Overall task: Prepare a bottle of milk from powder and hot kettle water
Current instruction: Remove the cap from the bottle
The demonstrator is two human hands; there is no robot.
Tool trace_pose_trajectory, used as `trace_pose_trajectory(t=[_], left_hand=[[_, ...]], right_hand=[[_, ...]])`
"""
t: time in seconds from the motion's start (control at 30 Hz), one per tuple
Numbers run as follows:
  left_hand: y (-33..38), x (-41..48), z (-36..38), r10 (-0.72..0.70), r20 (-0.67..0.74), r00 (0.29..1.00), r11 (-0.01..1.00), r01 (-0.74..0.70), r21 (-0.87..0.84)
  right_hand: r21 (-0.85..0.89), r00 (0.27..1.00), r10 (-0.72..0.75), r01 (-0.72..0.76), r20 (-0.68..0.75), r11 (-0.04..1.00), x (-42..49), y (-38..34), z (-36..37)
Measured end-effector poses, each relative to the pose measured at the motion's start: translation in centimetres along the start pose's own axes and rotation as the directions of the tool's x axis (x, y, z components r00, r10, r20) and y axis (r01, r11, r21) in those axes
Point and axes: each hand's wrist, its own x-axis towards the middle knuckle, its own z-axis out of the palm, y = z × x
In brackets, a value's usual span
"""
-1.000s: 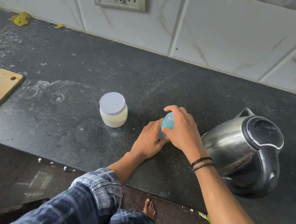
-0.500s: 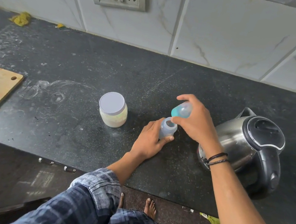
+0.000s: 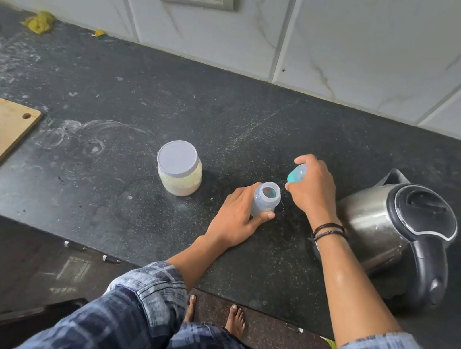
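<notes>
Both hands were occupied: your left hand (image 3: 232,220) gripped the open bottle (image 3: 265,201) upright, just left of the kettle (image 3: 372,224), steadying it; your right hand (image 3: 313,189) held the cap (image 3: 297,175) aside, likely clearing the mouth for powder.

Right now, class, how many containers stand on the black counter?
3: the lidded jar left of centre, the open bottle held by the left hand, and the steel kettle at the right. The right hand holds only the bottle's top. None seem hidden.
</notes>
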Motion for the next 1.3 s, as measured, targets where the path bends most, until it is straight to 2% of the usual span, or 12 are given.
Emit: trace_pose_trajectory(t=[0.63, 0.83, 1.03, 1.3], left_hand=[[-0.3, 0.1, 0.2, 0.013, -0.029, 1.0, 1.0, -0.013, -0.024], [-0.2, 0.1, 0.1, -0.003, -0.02, 1.0, 1.0, 0.003, -0.027], [-0.1, 0.0, 0.1, -0.029, -0.007, 1.0, 0.999, 0.029, -0.032], [0.0, 0.0, 0.0, -0.064, -0.004, 0.998, 0.997, 0.064, -0.033]], right_hand=[[-0.109, 0.995, 0.018, -0.008, 0.095, 0.994, 0.1, 1.4, 3.1], [-0.066, 0.99, 0.027, -0.018, 0.141, 0.998, -0.2, 1.1, 2.4], [0.003, 0.998, -0.041, 0.041, 0.039, 0.999, -0.9, -0.4, -0.6], [0.106, 0.977, -0.18, 0.192, -0.114, 0.976, -3.4, -1.3, -3.4]])
